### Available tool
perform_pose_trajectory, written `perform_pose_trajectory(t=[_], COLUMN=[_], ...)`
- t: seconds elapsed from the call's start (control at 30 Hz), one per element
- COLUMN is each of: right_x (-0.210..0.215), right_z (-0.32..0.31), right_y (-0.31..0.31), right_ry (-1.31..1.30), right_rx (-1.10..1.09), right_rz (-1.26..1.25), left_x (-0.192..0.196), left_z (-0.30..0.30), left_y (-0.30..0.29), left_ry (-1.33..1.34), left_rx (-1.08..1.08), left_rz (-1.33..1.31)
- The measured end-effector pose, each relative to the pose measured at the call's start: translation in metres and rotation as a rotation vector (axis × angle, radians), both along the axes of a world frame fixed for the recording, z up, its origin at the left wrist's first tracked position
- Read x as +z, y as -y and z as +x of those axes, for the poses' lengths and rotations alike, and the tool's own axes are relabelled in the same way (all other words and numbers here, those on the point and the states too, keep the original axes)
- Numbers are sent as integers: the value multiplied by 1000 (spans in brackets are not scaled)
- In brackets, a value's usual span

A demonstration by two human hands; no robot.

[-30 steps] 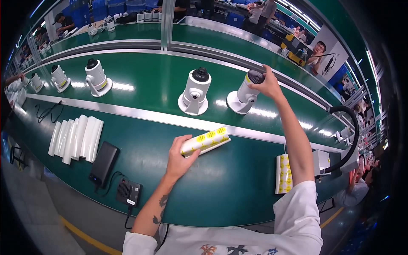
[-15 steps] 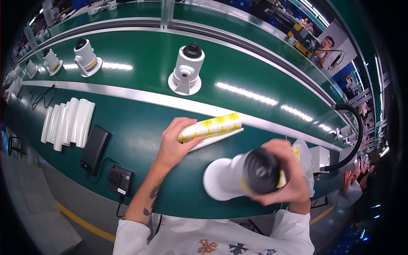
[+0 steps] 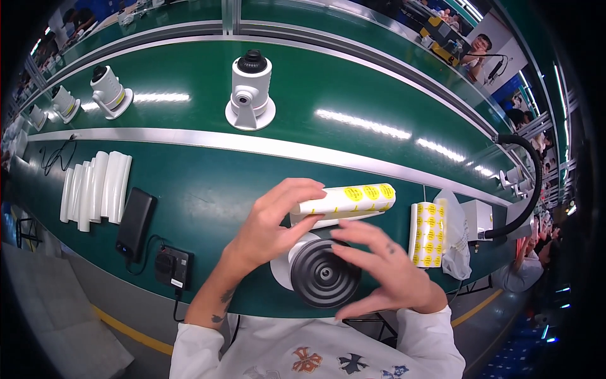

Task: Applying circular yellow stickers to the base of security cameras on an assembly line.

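Note:
My right hand [image 3: 385, 271] holds a white camera unit [image 3: 319, 273] tipped over, so its round black base faces me, close to my chest above the green bench's near edge. My left hand [image 3: 274, 221] rests its fingers on a rolled strip of round yellow stickers [image 3: 347, 199] that lies just behind the unit, and it also touches the unit's white body. On the conveyor belt [image 3: 353, 88] beyond, another white camera unit [image 3: 250, 91] stands upright.
A second yellow sticker sheet [image 3: 427, 234] lies right of my hands, beside a white box [image 3: 478, 220] with a black hose [image 3: 527, 183]. Left: curved white strips [image 3: 95, 186], a black power bank [image 3: 136, 224] and an adapter [image 3: 173, 267]. More cameras [image 3: 108, 93] ride the belt; people work far right.
My right hand took a camera unit off the belt, carried it down to the bench and turned its black base up. My left hand stayed on the sticker roll.

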State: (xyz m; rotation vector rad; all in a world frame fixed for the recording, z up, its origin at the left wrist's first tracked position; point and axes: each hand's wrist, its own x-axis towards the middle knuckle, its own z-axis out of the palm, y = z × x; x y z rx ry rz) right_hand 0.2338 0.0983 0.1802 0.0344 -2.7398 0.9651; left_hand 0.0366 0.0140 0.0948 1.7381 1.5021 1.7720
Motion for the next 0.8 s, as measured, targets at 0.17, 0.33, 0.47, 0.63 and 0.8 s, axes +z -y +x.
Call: perform_pose_trajectory(t=[0.17,0.33,0.47,0.63,0.8], right_x=[-5,-11,-11,-4,27], right_z=[-33,-39,-41,-40,-20], right_y=[-22,-35,-36,-29,-12], right_ry=[-321,-241,-207,-201,-195], right_rx=[-195,-104,-74,-158,-248], right_rz=[335,387,351,404,-10], left_x=[1,-3,-9,-21,-43], left_z=[6,7,4,-1,-11], left_y=[-4,-6,-6,-3,19], left_ry=[-68,-85,-119,-119,-84], left_rx=[-18,-17,-17,72,164], left_rz=[24,33,29,-15,-184])
